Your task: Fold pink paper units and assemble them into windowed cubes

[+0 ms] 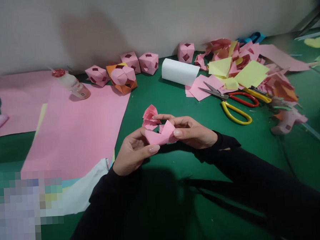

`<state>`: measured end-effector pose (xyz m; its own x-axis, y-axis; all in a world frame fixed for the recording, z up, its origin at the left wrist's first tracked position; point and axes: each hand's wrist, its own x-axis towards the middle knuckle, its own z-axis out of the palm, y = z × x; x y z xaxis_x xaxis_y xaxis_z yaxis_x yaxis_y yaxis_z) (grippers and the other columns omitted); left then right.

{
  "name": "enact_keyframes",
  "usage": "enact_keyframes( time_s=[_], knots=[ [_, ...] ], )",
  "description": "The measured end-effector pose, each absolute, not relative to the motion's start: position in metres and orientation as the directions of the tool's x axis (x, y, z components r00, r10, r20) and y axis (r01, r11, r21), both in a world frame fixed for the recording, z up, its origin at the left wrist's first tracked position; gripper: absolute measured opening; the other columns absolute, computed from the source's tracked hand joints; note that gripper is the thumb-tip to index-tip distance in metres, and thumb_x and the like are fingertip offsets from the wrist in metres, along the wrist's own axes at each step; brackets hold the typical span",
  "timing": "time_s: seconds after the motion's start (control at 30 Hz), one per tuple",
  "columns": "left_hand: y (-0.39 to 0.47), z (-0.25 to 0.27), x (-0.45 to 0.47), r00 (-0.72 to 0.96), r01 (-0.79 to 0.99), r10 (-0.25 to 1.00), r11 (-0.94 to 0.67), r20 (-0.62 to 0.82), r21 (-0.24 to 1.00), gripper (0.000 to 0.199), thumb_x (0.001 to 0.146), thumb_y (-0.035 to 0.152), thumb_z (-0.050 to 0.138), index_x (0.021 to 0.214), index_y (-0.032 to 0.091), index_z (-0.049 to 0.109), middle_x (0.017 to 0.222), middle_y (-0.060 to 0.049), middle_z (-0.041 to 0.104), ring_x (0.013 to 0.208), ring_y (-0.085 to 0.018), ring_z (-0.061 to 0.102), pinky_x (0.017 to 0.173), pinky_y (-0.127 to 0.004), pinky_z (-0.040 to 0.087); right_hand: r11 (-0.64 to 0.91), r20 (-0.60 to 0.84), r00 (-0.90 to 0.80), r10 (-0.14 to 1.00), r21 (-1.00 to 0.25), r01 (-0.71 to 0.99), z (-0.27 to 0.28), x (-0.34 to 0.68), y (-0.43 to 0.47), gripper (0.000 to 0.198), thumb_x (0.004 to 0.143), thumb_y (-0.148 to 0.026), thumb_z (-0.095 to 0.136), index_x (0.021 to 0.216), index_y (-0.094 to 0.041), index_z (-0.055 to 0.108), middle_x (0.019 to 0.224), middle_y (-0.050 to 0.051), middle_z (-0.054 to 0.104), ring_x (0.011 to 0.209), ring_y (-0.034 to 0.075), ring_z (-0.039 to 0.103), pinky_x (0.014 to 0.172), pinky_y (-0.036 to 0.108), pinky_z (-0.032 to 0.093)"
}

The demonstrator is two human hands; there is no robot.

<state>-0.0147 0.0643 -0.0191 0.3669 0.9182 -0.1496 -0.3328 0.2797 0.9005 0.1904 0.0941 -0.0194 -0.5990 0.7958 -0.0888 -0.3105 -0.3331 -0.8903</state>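
Observation:
Between both hands is a folded pink paper piece [161, 136], its pointed edges standing up. My left hand [132, 150] pinches its left end, thumb along the lower edge. On the other side my right hand [191, 131] grips the right end between thumb and fingers, one finger stretched toward a second pink folded paper piece [150, 117] just behind. Whether the two pieces are joined I cannot tell. Farther back stand several pink paper polyhedra [148, 63] with diamond-shaped holes, and an orange and pink one [122, 78] among them.
Large pink sheets [82, 134] cover the left, with a bottle [73, 85] on them. Open scissors [225, 97] with red and yellow handles lie at right, before a heap of paper scraps [239, 58]. A white paper roll [179, 71] and a pink glue gun [287, 122] lie nearby.

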Motion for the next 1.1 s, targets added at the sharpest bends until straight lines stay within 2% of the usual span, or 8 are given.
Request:
enact_keyframes(
  time_s=[0.17,0.43,0.5,0.63,0.73,0.8,0.93,1.1],
  knots=[
    [0.064,-0.019,-0.016,0.377,-0.314,0.912,0.290,-0.161,0.904,0.028,0.063,0.036,0.089,0.071,0.020,0.067,0.066,0.001,0.055,0.059,-0.012,0.046,0.061,-0.028,0.037,-0.338,-0.088,-0.603,0.793,-0.887,-0.315,-0.020,0.190,0.094,0.021,0.071,-0.039,0.084,0.077,-0.021,0.077,0.133,0.008,0.060,0.140,0.028,0.040,0.113,0.043,0.034],
    [0.064,-0.018,-0.014,0.370,-0.325,0.917,0.279,-0.151,0.904,0.029,0.062,0.036,0.090,0.070,0.020,0.067,0.066,0.000,0.059,0.061,-0.012,0.049,0.061,-0.028,0.038,-0.341,-0.099,-0.610,0.786,-0.893,-0.293,-0.017,0.190,0.095,0.019,0.071,-0.037,0.084,0.075,-0.021,0.075,0.127,0.009,0.061,0.140,0.026,0.039,0.110,0.039,0.037],
    [0.064,-0.018,-0.014,0.366,-0.330,0.918,0.282,-0.153,0.901,0.030,0.062,0.036,0.091,0.070,0.020,0.067,0.065,0.000,0.059,0.061,-0.012,0.050,0.061,-0.027,0.039,-0.346,-0.111,-0.601,0.792,-0.892,-0.292,-0.017,0.189,0.095,0.022,0.069,-0.037,0.085,0.075,-0.020,0.074,0.127,0.008,0.061,0.132,0.026,0.046,0.105,0.038,0.041],
    [0.064,-0.021,-0.012,0.315,-0.382,0.936,0.276,-0.156,0.882,0.032,0.062,0.039,0.091,0.075,0.020,0.069,0.069,0.000,0.061,0.065,-0.013,0.056,0.066,-0.029,0.046,-0.396,-0.167,-0.541,0.824,-0.854,-0.338,-0.017,0.185,0.093,0.025,0.067,-0.036,0.087,0.078,-0.019,0.073,0.124,0.005,0.062,0.095,0.017,0.060,0.081,0.029,0.048],
    [0.066,-0.023,-0.010,0.282,-0.453,0.951,0.251,-0.130,0.855,0.038,0.065,0.047,0.087,0.090,0.021,0.073,0.091,-0.006,0.069,0.083,-0.020,0.065,0.078,-0.035,0.053,-0.437,-0.218,-0.490,0.844,-0.810,-0.392,-0.018,0.179,0.092,0.025,0.072,-0.041,0.084,0.081,-0.020,0.073,0.095,0.002,0.066,0.075,0.011,0.055,0.070,0.026,0.046],
    [0.066,-0.024,-0.010,0.264,-0.488,0.958,0.230,-0.109,0.842,0.045,0.069,0.049,0.084,0.103,0.023,0.072,0.110,-0.010,0.070,0.098,-0.024,0.066,0.084,-0.037,0.054,-0.455,-0.259,-0.447,0.856,-0.788,-0.416,-0.020,0.176,0.092,0.028,0.074,-0.046,0.082,0.081,-0.020,0.073,0.073,-0.002,0.059,0.065,0.010,0.049,0.063,0.025,0.043],
    [0.065,-0.020,-0.009,0.202,-0.501,0.970,0.221,-0.135,0.837,0.052,0.070,0.033,0.086,0.118,0.025,0.068,0.127,-0.011,0.066,0.108,-0.023,0.065,0.090,-0.035,0.055,-0.447,-0.317,-0.338,0.886,-0.779,-0.440,-0.023,0.172,0.094,0.036,0.075,-0.050,0.080,0.066,-0.018,0.066,0.060,-0.005,0.050,0.055,0.008,0.042,0.050,0.023,0.032],
    [0.064,-0.021,-0.009,0.158,-0.465,0.973,0.223,-0.168,0.857,0.050,0.071,0.015,0.084,0.118,0.026,0.066,0.112,-0.006,0.071,0.101,-0.018,0.068,0.088,-0.029,0.055,-0.474,-0.366,-0.313,0.877,-0.766,-0.434,-0.022,0.173,0.097,0.037,0.072,-0.049,0.082,0.067,-0.017,0.065,0.060,-0.003,0.055,0.057,0.008,0.047,0.048,0.021,0.032]
  ],
)
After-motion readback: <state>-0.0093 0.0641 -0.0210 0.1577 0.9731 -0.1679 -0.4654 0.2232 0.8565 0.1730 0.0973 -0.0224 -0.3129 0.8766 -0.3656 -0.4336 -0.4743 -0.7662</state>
